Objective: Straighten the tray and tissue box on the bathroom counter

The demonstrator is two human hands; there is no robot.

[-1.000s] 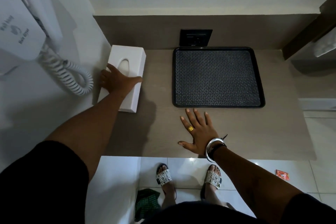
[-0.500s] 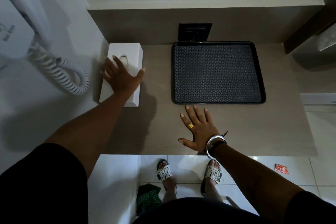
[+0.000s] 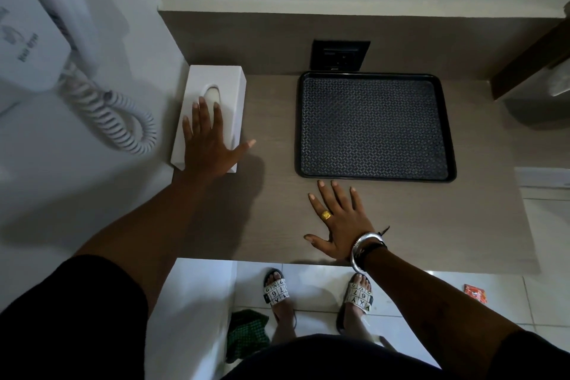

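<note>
left hand [image 3: 207,145]: flat on tissue box [image 3: 216,102], fingers spread, gripping nothing | right hand [image 3: 339,219]: flat on counter [image 3: 271,210], fingers spread, just before tray [image 3: 374,125] | box against left wall, tray near back wall

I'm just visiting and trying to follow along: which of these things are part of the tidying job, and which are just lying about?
Part of the job:
- white tissue box, with the left hand flat on top
- black tray, right hand flat on the counter just in front of it

Just lying about:
- wall hair dryer and its coiled cord
- wall socket
- red wrapper on the floor
- green cloth on the floor
</note>
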